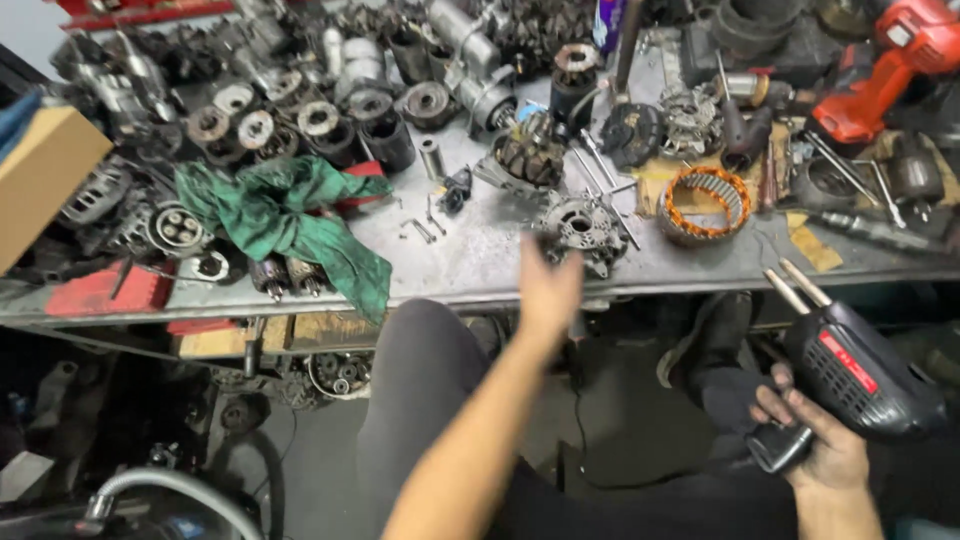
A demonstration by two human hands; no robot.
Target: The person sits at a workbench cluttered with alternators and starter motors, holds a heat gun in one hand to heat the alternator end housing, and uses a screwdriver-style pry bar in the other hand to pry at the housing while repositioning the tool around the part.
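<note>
My right hand [815, 440] grips the handle of a black gun-shaped tool [850, 370] with a red label and two metal prongs, held low at the right, below the bench edge. My left hand [548, 290] is blurred and reaches up over the front edge of the metal bench [470, 260], fingers apart and holding nothing. Just beyond its fingertips lies a grey cast alternator housing [583, 230]. To its right sits a stator ring with copper windings [706, 202].
A green rag [285, 215] lies left of centre. Several rotors, housings and pulleys crowd the back of the bench. A red power drill [890, 75] rests at the far right. A cardboard box [40, 175] stands at the left. My dark trouser legs fill the lower middle.
</note>
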